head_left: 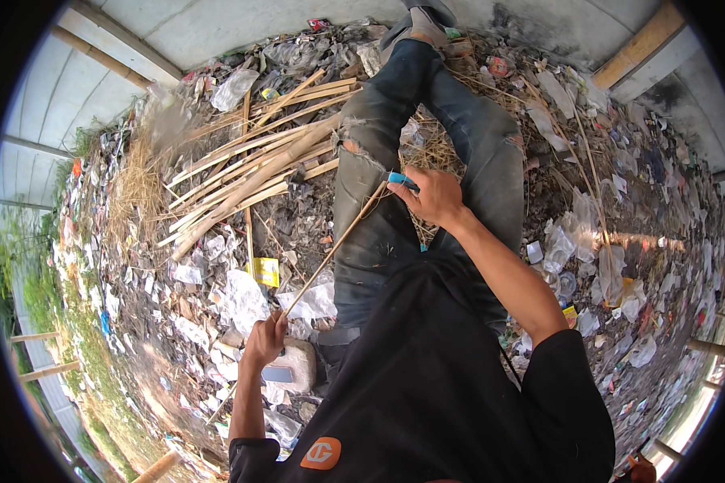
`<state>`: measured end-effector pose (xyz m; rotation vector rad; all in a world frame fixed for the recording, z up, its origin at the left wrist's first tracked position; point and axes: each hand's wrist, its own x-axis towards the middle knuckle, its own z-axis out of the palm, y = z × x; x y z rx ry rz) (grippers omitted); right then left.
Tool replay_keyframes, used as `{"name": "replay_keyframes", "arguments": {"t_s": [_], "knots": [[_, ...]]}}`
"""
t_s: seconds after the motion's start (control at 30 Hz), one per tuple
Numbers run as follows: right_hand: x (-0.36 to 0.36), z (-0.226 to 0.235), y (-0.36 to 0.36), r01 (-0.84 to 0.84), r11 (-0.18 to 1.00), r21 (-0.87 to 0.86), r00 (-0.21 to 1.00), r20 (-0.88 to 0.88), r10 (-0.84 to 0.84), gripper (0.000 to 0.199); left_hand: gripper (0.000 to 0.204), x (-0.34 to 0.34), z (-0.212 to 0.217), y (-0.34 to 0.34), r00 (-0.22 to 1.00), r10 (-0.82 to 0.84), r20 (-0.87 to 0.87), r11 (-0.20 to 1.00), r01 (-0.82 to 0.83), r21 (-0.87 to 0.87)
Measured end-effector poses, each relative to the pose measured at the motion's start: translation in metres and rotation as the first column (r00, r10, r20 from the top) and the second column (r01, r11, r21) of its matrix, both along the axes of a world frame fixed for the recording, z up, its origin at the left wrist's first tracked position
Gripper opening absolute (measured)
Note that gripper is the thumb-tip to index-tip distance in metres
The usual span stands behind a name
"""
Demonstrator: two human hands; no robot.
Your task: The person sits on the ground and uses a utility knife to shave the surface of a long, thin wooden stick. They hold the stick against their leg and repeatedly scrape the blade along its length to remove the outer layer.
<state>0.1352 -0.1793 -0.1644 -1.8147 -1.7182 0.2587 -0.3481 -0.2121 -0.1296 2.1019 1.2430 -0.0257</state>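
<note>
A long thin bamboo strip (338, 243) slants from beside my left hip up to my knees. Low down, my left hand (265, 340) is closed round it, and a tail of the strip runs on behind my forearm. At its upper end, over my thighs, my right hand (433, 196) grips a small blue object (403, 181) that meets the strip; its kind is mostly hidden by the fingers. A fine curl of fibre hangs from the strip near that end. My legs (379, 201) are stretched out beneath, in torn dark trousers.
Split bamboo pieces (242, 173) lie in a pile left of my legs, with dry straw (141, 181) beyond. A pale block (300, 362) with a flat grey rectangle (278, 374) sits by my left hand. Plastic litter (568, 241) covers the ground; a grey wall (242, 28) stands ahead.
</note>
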Motion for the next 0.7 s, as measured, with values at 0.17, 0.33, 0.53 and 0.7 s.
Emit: {"name": "replay_keyframes", "arguments": {"t_s": [0.17,0.33,0.53,0.7], "knots": [[0.022,-0.01,-0.002,-0.299,0.949,-0.104,0.935,-0.229,0.27,0.049,0.017,-0.004,-0.014,-0.001,0.999,0.03,0.04,1.0,-0.03,0.0],[0.049,0.005,0.008,-0.05,0.92,-0.389,0.79,-0.578,-0.202,0.051,0.019,0.01,-0.023,0.009,0.996,0.017,0.09,1.0,-0.019,0.023],[0.067,0.034,0.014,0.281,0.782,-0.556,0.95,0.044,-0.31,0.046,0.021,0.024,-0.029,0.016,0.995,-0.01,0.102,0.999,0.006,0.043],[0.045,0.068,0.004,0.377,0.789,-0.485,0.925,0.15,-0.35,0.033,0.021,0.032,-0.021,0.018,0.994,0.003,0.105,1.0,-0.003,-0.002]]}}
